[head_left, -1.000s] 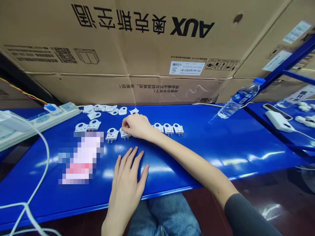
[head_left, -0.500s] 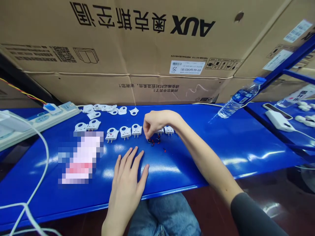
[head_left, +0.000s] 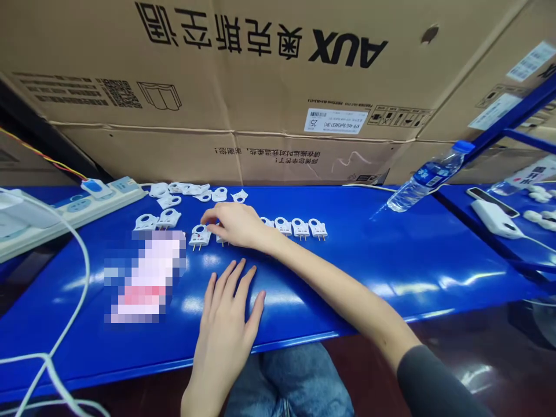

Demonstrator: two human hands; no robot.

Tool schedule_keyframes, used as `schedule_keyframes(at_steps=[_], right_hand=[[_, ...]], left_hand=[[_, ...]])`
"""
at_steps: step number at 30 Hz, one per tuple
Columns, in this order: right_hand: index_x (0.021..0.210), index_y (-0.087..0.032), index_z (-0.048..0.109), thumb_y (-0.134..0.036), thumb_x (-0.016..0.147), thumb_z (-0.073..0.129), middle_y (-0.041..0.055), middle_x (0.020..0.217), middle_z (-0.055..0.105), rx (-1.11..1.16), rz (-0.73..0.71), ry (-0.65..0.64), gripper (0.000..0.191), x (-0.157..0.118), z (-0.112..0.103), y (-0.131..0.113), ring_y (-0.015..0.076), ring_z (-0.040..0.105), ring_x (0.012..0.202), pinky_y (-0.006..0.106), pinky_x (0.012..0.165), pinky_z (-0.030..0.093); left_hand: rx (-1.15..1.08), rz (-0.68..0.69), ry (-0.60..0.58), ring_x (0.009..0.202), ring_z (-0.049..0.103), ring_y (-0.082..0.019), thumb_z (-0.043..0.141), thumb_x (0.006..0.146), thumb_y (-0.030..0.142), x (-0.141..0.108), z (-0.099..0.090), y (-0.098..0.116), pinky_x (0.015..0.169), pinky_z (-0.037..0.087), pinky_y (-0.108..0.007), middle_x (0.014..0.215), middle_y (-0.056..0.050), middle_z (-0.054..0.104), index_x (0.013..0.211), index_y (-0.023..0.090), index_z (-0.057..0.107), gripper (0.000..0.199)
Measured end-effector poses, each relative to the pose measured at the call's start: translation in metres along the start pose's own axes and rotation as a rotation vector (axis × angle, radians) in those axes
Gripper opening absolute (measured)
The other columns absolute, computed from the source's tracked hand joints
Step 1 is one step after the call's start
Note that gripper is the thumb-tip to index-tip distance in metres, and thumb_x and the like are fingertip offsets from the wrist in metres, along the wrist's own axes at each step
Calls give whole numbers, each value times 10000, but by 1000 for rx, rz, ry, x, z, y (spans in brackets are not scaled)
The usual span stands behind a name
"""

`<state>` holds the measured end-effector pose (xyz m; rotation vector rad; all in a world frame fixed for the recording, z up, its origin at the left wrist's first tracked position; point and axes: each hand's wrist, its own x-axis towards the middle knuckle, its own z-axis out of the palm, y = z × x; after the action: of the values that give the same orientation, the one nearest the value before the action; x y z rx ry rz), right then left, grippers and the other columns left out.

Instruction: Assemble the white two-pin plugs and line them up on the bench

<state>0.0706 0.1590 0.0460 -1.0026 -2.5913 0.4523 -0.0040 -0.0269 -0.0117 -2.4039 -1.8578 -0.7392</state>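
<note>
Across the whole back stands the big cardboard box (head_left: 260, 87), its black AUX lettering upside down, and in front of it runs the glossy blue table (head_left: 356, 278). Denim-clad legs (head_left: 299, 376) sit beneath the near edge.

Here's the right hand (head_left: 237, 223), reaching in from the right over the middle of the plug row! Its fingers are curled, and the leading fingertips are right at the leftmost plug (head_left: 200, 237); whether they're clamped on it, I cannot tell. The left hand (head_left: 228, 327) lies palm down nearer the edge, holding nothing, fingers slightly apart and thumb spread wide.

Over at far left, the long power strip (head_left: 78, 204) takes a blue-and-white connector (head_left: 96, 188), while a white cable (head_left: 84, 272) loops down the table. At the right, a water bottle (head_left: 425, 176) leans at a slant, blue cap up. Left of the left hand sits a pinkish item (head_left: 150, 272), pixelated beyond reading.

Further right there's a white block-shaped device (head_left: 495, 219) beside a dark slim device (head_left: 493, 201).

Now the small stuff: the white ring-topped plugs (head_left: 300, 227) line up with metal pins toward the near edge, four showing right of the right hand and one mostly hidden beneath it. Two more white pieces (head_left: 168, 219) sit above the pinkish item, and a loose cluster of white ring-shaped parts (head_left: 219, 194) gathers near the box.
</note>
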Motion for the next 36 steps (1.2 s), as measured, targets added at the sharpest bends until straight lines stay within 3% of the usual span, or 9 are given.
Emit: schedule_keyframes(at_steps=[6, 18, 22, 25, 31, 33, 36], right_hand=[[1176, -250, 737, -283, 1025, 546, 28, 1177, 743, -31, 27, -29, 246, 17, 16, -18, 214, 686, 1048, 290, 786, 518], [1109, -245, 739, -260, 1033, 492, 22, 1112, 762, -56, 50, -65, 259, 18, 16, -25, 207, 689, 984, 282, 731, 474], [1105, -251, 737, -262, 1027, 507, 12, 1054, 775, -55, 54, -50, 243, 16, 6, -27, 205, 694, 950, 278, 734, 464], [1100, -253, 740, -260, 1020, 533, 2, 1045, 782, -58, 42, -14, 222, 10, -16, -23, 202, 698, 963, 267, 729, 454], [999, -215, 771, -208, 981, 617, 24, 944, 777, -107, 107, 12, 155, -38, -73, 0, 173, 687, 863, 254, 745, 424], [1008, -220, 762, -226, 992, 629, 9, 990, 774, -70, 96, 67, 134, -67, -77, 5, 163, 684, 900, 250, 763, 423], [1004, -230, 752, -233, 1005, 640, 6, 988, 763, -47, 193, 157, 112, -112, -65, 5, 169, 670, 948, 261, 810, 440]], left_hand=[[-15, -9, -10, 1439, 519, -300, 447, 1050, 369, 1, 0, -1, 1260, 313, -561, 1490, -133, 610, 1426, 179, 549, 433], [-15, -14, -19, 1418, 535, -302, 452, 1049, 381, 0, -1, 0, 1257, 316, -561, 1476, -125, 619, 1418, 189, 549, 427], [-20, -15, -16, 1426, 530, -305, 454, 1048, 380, 1, 0, -1, 1255, 324, -568, 1476, -122, 621, 1422, 193, 550, 429], [-19, -8, -6, 1440, 517, -302, 458, 1047, 384, 0, 0, -1, 1250, 333, -575, 1485, -123, 613, 1423, 193, 550, 432], [-20, 2, 11, 1452, 506, -295, 458, 1051, 398, 0, 1, -1, 1248, 337, -587, 1502, -122, 601, 1433, 202, 543, 438], [-17, 2, 15, 1446, 513, -303, 455, 1051, 399, 0, 1, -1, 1245, 338, -595, 1497, -132, 605, 1425, 194, 551, 437], [-12, 14, 19, 1438, 522, -314, 456, 1049, 409, 1, 1, -2, 1232, 353, -605, 1484, -139, 615, 1408, 195, 569, 433]])
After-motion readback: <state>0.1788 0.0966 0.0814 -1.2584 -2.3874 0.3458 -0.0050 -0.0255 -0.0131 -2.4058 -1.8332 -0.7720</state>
